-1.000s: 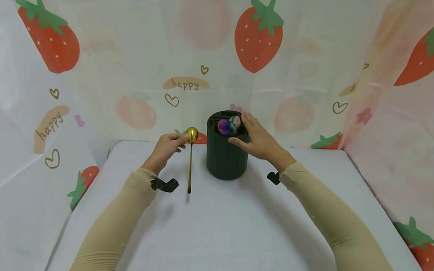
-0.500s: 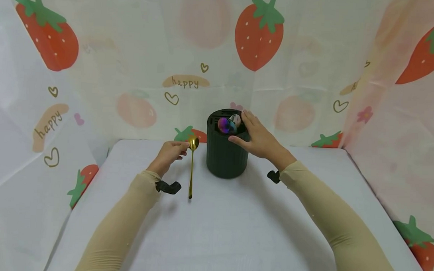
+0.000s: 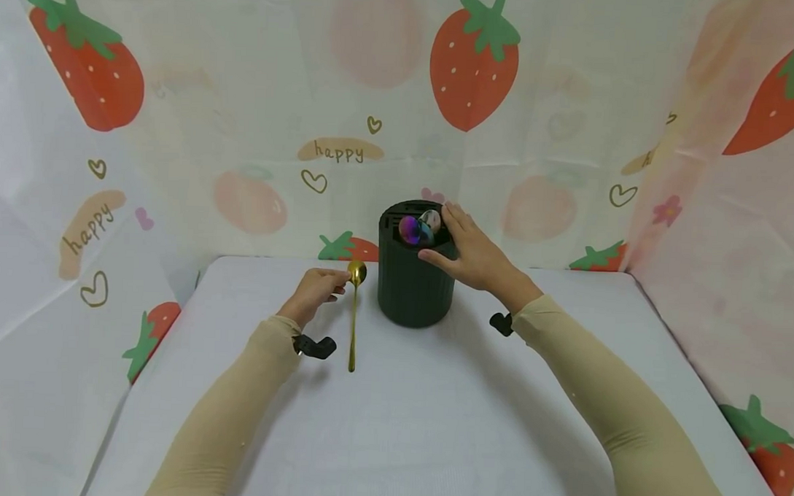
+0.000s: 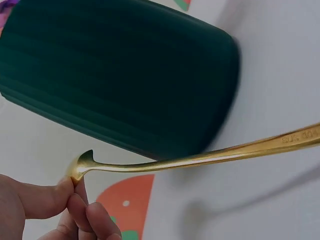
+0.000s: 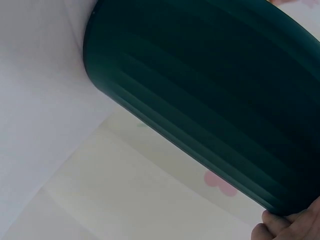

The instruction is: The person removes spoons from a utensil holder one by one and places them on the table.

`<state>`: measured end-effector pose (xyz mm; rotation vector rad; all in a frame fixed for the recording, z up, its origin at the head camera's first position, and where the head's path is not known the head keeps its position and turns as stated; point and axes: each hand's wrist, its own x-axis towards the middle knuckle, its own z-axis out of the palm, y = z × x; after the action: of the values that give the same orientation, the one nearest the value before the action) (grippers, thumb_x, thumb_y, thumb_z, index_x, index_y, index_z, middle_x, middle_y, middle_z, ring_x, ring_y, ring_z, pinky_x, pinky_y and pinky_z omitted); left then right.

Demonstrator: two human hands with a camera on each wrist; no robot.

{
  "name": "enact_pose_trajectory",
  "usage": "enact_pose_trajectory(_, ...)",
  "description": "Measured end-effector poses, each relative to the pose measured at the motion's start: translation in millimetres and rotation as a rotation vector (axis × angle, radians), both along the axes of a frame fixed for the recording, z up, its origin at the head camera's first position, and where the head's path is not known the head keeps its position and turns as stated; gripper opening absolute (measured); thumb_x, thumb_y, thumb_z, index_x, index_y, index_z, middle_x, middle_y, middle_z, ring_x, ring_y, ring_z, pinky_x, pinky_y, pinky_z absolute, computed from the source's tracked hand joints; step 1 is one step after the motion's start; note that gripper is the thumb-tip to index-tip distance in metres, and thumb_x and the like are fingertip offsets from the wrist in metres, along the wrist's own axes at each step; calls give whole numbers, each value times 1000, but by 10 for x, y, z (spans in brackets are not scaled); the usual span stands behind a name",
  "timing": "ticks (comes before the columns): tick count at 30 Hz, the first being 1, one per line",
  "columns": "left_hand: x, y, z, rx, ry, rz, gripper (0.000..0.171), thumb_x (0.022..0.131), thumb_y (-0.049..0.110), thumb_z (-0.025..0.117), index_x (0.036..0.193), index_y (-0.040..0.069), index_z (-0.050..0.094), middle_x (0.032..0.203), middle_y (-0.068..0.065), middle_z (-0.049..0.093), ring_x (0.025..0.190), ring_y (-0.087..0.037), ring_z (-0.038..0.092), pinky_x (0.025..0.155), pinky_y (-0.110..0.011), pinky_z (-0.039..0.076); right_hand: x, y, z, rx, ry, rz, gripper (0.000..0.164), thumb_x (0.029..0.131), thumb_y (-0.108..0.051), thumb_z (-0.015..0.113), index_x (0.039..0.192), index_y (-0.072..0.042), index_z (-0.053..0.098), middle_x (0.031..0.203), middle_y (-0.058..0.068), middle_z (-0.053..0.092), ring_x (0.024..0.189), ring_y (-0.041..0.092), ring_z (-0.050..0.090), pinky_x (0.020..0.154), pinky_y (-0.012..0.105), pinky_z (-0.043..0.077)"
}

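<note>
My left hand (image 3: 317, 290) pinches a gold spoon (image 3: 353, 327) at the edge of its bowl, thumb against fingers. The spoon's long handle hangs down over the white table, left of a dark green utensil holder (image 3: 414, 292). In the left wrist view the handle of the gold spoon (image 4: 200, 159) runs rightward, its shadow on the cloth. My right hand (image 3: 478, 254) holds the holder by the right side of its top, thumb at the front and fingers toward the back. In the right wrist view, the fingers (image 5: 282, 226) meet the upper end of the ribbed holder (image 5: 200, 90).
Shiny spoon bowls, one an iridescent purple-blue (image 3: 409, 230) and one silver (image 3: 431, 220), show in the holder's slotted top. A white cloth covers the table (image 3: 397, 423). A strawberry-print backdrop (image 3: 272, 76) closes in the back and both sides.
My left hand has lowered the gold spoon and brought it slightly to the right and nearer to me. My right hand and the utensil holder have stayed in place.
</note>
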<state>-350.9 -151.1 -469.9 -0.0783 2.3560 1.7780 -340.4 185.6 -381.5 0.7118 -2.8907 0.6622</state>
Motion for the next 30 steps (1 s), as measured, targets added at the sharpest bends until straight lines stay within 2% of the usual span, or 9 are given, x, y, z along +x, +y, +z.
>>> enact_pose_trajectory(7,-9,77,-72,-13,-21,-9,39,109,22,63,133,-7,71,122,-23,69,86,-11,61,82,-28,51,-11,10,-4,2,12,-2,113,96,-86,46,174,-14,5,181,4,2,167,26,1,131,54,14)
enact_pose_trajectory(14,-40,78,-173,-80,-76,-4,42,110,27,61,137,-4,70,130,-17,67,93,-13,61,83,-28,49,-2,4,0,2,7,2,112,97,-84,47,174,-14,4,181,6,3,167,26,1,132,54,13)
enact_pose_trajectory(22,-54,30,-234,-126,-102,-21,42,109,29,64,136,-3,70,113,-10,67,94,-17,59,81,-28,46,-12,-5,13,1,7,-6,114,96,-85,47,174,-14,4,181,5,2,167,26,1,132,53,13)
enact_pose_trajectory(30,-43,29,-292,-152,-113,-12,42,107,28,66,134,-4,71,109,-8,68,92,-15,57,78,-26,44,10,-6,4,-5,-4,-5,114,96,-85,48,174,-14,4,181,5,2,167,26,1,132,54,13)
